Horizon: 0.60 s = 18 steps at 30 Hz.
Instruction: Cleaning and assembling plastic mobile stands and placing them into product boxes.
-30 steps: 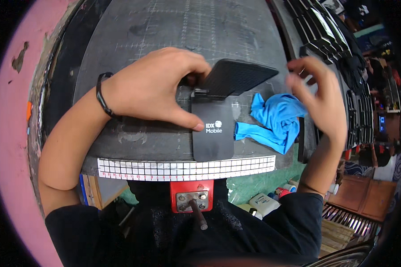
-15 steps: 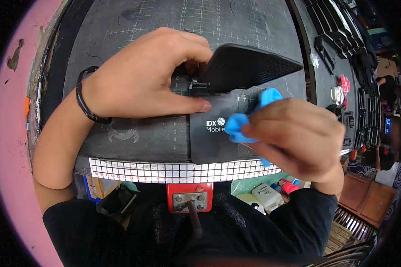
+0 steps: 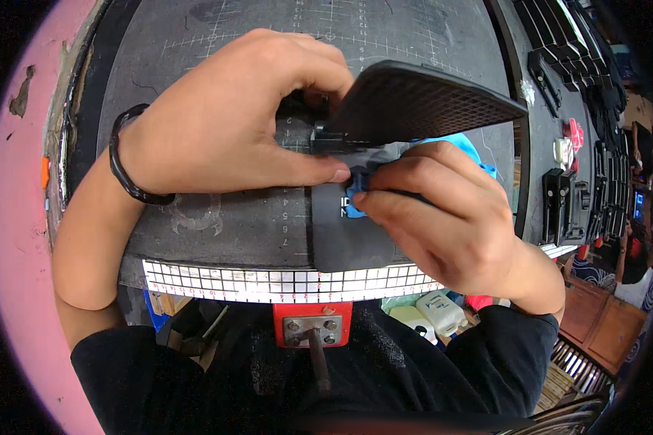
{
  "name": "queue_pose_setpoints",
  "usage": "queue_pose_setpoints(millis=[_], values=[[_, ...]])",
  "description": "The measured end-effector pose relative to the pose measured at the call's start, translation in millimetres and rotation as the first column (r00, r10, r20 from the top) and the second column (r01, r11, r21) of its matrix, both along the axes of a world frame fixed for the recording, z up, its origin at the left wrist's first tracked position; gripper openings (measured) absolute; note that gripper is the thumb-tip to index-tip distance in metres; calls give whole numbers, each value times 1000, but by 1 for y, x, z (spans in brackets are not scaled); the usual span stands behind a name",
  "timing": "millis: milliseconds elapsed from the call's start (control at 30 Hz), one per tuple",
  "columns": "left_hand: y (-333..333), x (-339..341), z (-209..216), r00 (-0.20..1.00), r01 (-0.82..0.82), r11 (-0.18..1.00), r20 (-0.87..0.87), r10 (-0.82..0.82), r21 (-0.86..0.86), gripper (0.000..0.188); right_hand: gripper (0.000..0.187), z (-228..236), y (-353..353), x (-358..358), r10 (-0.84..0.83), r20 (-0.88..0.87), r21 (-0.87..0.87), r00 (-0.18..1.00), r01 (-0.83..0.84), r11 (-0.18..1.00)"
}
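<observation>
Centre frame, my right hand (image 3: 450, 210) pinches the blue cloth (image 3: 464, 145); hard rubbing could skid the black stand (image 3: 354, 245) if my left hand (image 3: 232, 123), grasping it, slackens.

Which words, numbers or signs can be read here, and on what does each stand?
Located, not quoted:
White lettering, partly hidden by blue cloth: black hinged piece.
Red numbers: white gridded strip.
Pale numbers: dark board.
White jug's label: too small to read.
Blue lit display: too small.
</observation>
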State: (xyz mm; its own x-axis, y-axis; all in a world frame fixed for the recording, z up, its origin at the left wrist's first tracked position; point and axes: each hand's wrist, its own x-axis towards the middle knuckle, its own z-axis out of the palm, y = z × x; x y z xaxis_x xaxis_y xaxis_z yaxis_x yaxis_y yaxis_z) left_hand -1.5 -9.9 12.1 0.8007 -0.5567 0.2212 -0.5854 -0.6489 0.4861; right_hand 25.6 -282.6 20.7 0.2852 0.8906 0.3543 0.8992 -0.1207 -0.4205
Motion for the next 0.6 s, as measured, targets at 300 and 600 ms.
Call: queue_pose_setpoints(millis=[300,600], values=[[2,-12,-5,988,-138,990,65,137,13,74,31,6,-1,-10,14,73,-59,997,-9,998],[-5,-4,-10,981,-90,967,-190,45,-237,64,31,-1,-4,-2,-22,-92,-26,996,20,999]])
